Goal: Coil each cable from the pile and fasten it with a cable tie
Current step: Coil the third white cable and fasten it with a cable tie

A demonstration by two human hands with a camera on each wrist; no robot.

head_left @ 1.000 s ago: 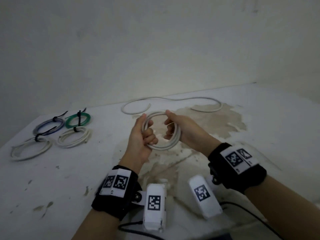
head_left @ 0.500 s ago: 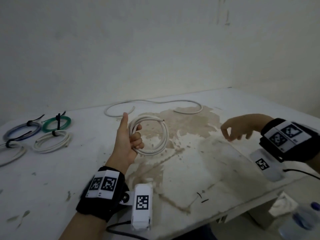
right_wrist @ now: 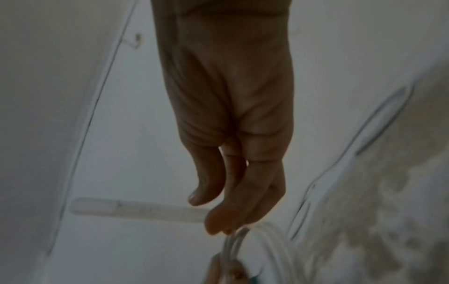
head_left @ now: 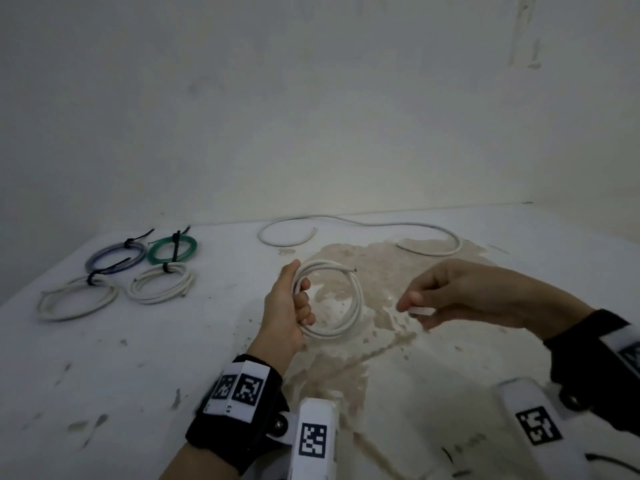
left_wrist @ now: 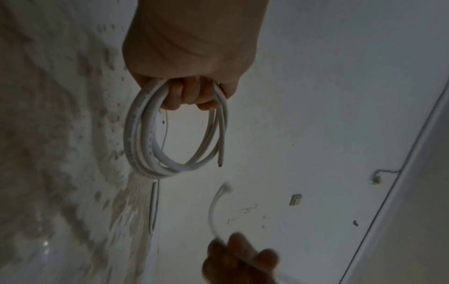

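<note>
White coil [head_left: 329,299] is hanging above the desk [head_left: 138,358], over a brown stain [head_left: 381,271]. The left hand [head_left: 284,313] is gripping the coil's left side, fingers curled through the loop, thumb lying along its top. In the left wrist view the coil [left_wrist: 150,138] is showing several turns, and one cut end [left_wrist: 220,161] is sticking free at the far side.

The right hand [head_left: 460,296] is hovering just right of the coil, apart from it, pinching a white tie [head_left: 420,310] between thumb and fingertips. In the left wrist view the tie [left_wrist: 215,207] is curving up from the right hand [left_wrist: 240,263]; blurred. Right wrist view is too blurred to show the pinch clearly.

A loose white cable [head_left: 363,230] is lying uncoiled at the far side of the desk, near the wall [head_left: 311,116]. Four tied coils are sitting at far left: blue [head_left: 116,256], green [head_left: 172,249], white [head_left: 161,287] and a larger white one [head_left: 76,299], each fastened with a black tie; the white pair is lying nearer than the coloured pair. Both wrists are wearing black bands with marker tags.
</note>
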